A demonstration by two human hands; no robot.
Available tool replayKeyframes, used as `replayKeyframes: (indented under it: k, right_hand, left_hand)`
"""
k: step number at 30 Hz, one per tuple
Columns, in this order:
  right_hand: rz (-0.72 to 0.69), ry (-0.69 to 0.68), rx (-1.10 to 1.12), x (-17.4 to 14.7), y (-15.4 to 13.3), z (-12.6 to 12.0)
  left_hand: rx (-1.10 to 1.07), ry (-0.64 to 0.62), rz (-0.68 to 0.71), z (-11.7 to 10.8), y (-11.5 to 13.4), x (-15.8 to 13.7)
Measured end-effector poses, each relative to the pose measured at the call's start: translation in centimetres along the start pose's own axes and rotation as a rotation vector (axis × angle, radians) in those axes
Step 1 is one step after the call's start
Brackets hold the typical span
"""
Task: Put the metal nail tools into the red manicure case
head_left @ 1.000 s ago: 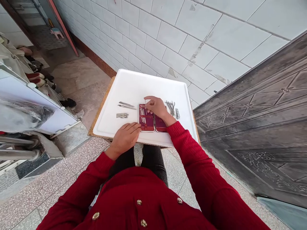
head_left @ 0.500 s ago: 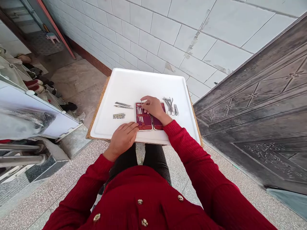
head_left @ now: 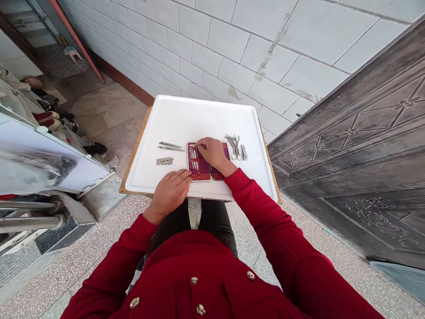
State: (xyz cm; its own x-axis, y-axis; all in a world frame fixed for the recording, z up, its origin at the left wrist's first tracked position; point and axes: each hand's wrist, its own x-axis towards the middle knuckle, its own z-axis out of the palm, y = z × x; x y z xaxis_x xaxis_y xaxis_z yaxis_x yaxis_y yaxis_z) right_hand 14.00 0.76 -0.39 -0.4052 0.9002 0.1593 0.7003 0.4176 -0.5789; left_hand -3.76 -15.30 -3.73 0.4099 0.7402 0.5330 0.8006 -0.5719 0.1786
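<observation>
- As a person in a red sweater [head_left: 189, 266] works at a white tabletop [head_left: 206, 117], an open red case [head_left: 205, 171] lies close to the middle of its near edge.
- Slim metal tools [head_left: 195, 165] line the case's left panel, their long axes running from the tabletop's near edge toward its far edge.
- The right hand [head_left: 212, 151] is the nearer to their far ends, its fingertips just beyond them; it arches over the case with fingers drawn in, and whether it grips anything cannot be told.
- The left hand [head_left: 172, 188] lies nearly flat, fingers together and tips at the case's left edge, with nothing visibly in its grasp.
- Toward the tabletop's left edge, two slender implements [head_left: 171, 145] lie beyond a nail clipper [head_left: 164, 161].
- Toward the right edge, scissor-handled tools [head_left: 234, 148] sit beside a smaller clipper [head_left: 244, 152].
</observation>
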Motion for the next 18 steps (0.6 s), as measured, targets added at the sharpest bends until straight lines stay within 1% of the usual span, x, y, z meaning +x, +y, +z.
replayKeyframes:
  k: [7,11,13,15,18]
  right_hand:
    - [-0.05,0.006,-0.071,-0.3,0.0,0.3]
    - [-0.074,0.0,-0.079,-0.4,-1.1,-0.3]
    - [-0.096,-0.035,-0.115,-0.2,-2.3,-0.6]
    - [-0.13,-0.104,-0.188,0.4,-3.9,-0.6]
    - [-0.171,-0.219,-0.307,1.7,-6.1,0.0]
  left_hand:
    - [0.007,-0.026,0.003,-0.4,0.2,0.2]
    - [0.01,-0.042,0.008,-0.4,0.2,0.2]
    - [0.012,-0.036,0.011,-0.4,0.3,0.1]
    - [0.022,-0.018,0.018,-0.3,0.3,0.1]
    - [0.031,0.005,0.027,-0.2,0.3,0.0]
